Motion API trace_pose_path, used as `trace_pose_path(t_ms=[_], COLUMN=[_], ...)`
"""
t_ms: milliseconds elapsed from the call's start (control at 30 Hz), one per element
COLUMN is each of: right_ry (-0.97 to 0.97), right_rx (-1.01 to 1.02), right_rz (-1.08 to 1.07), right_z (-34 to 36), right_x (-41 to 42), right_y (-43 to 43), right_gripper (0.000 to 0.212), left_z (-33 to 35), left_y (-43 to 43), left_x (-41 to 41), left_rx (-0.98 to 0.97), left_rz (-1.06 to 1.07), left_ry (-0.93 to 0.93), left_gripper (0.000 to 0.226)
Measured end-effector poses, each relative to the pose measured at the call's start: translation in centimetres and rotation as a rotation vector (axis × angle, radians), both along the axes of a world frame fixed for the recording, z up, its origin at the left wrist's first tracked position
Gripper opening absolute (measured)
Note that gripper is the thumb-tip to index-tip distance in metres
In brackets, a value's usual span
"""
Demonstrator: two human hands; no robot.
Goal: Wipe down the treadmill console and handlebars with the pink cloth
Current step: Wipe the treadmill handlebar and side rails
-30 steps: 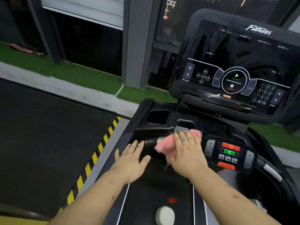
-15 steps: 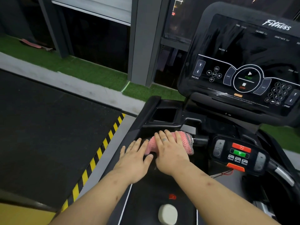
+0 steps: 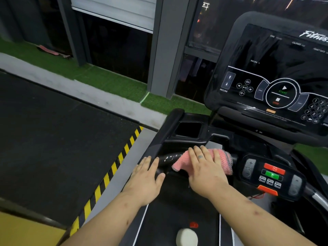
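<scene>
The pink cloth [image 3: 224, 158] lies draped over the black front handlebar [image 3: 168, 158], bunched a little, with its darker netted edge showing at the right end and at the lower left corner. My right hand [image 3: 205, 173] lies flat on top of it, fingers straight and spread, pressing the cloth onto the bar rather than clutching it. My left hand [image 3: 145, 180] is just beside it, apart from the cloth, palm down and fingers straight, holding nothing; its fingertips reach the bar's left end by the side rail [image 3: 166, 132] (whether they bear any weight there I cannot tell).

To the right of the cloth, close by, sits the small control pad [image 3: 273, 174] with a red button above a green one. Above the bar is a square cup recess [image 3: 188, 129], and over that rises the big dark console screen [image 3: 276, 75] with its white markings. Below my wrists runs the belt [image 3: 177, 210], with a pale oval object [image 3: 186, 237] and a red mark [image 3: 193, 224] on it. Off to the left are yellow-and-black hazard stripes [image 3: 113, 167], dark matting [image 3: 53, 139], green turf [image 3: 110, 80] and a grey pillar [image 3: 165, 47].
</scene>
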State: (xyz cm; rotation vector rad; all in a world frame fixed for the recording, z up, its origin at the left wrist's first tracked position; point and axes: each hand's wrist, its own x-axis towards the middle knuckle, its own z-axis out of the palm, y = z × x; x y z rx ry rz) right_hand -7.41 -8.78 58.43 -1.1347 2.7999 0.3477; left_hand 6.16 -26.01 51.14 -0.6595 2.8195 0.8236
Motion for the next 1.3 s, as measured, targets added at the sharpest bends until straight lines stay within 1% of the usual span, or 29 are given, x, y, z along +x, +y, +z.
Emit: trace_pose_path(t_ms=[200,433,600,867,967,1300], right_ry=[0.007,0.012,0.007,0.049,0.039,0.002], right_rx=[0.069,0.149,0.127,0.06,0.06,0.167], right_rz=[0.084,0.143,0.183,0.083,0.059,0.171], right_z=[-1.7,-2.5,-2.3,-0.5,-0.3,-2.9], right_x=[1.4,2.1,1.6,-0.1,0.2,2.7], right_y=[-3.4,-5.0,-4.6,-0.2,-0.4,-5.0], right_gripper=[0.089,0.092,0.087,0.088,0.088,0.096], left_z=[-0.1,-0.1,-0.4,-0.4,-0.4,-0.7], left_y=[-0.3,0.2,0.2,0.1,0.1,-0.1], left_x=[-0.3,-0.4,-0.3,0.0,0.0,0.0], left_rx=[0.005,-0.003,-0.016,-0.001,0.007,0.066], left_rz=[0.013,0.028,0.027,0.024,0.032,0.054], left_ry=[0.006,-0.002,0.012,0.013,0.016,0.055], left_gripper=[0.068,0.067,0.068,0.067,0.067,0.07])
